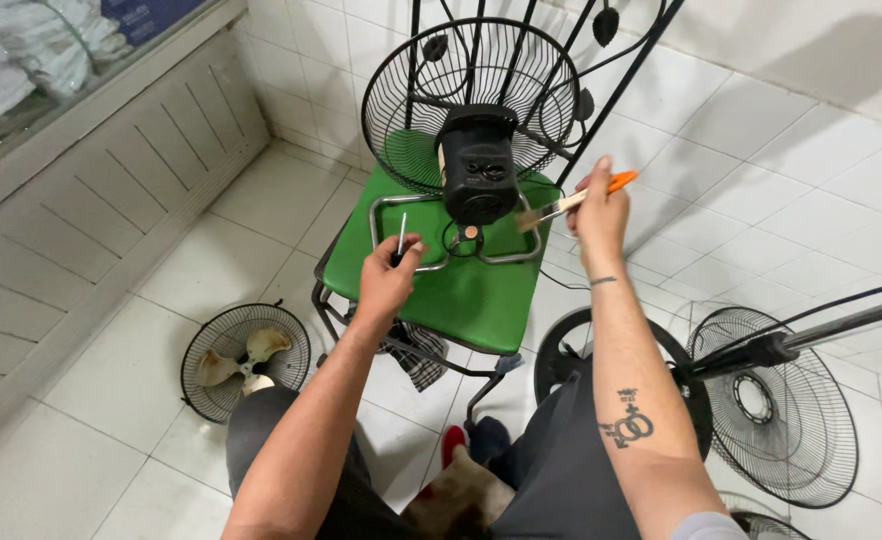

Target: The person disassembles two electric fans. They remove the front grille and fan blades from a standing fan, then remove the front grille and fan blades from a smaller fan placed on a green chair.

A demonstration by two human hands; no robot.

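The person's left hand (389, 280) is gripping a screwdriver (401, 237) upright over a green chair seat (461, 290). The right hand (601, 210) is holding an orange-handled paintbrush (571, 203), its bristles lying beside a black fan motor (478, 165) backed by a wire grille (401, 100). Another fan guard with blades (246, 360) is lying on the tiled floor (131, 380).

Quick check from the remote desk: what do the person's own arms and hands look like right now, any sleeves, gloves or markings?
Both hands are bare, no gloves. The left hand and its forearm carry no sleeve or marking that shows. The right hand has a thin dark band at the wrist and a dark tattoo of linked rings on the forearm; a pale short sleeve edge shows near the elbow.
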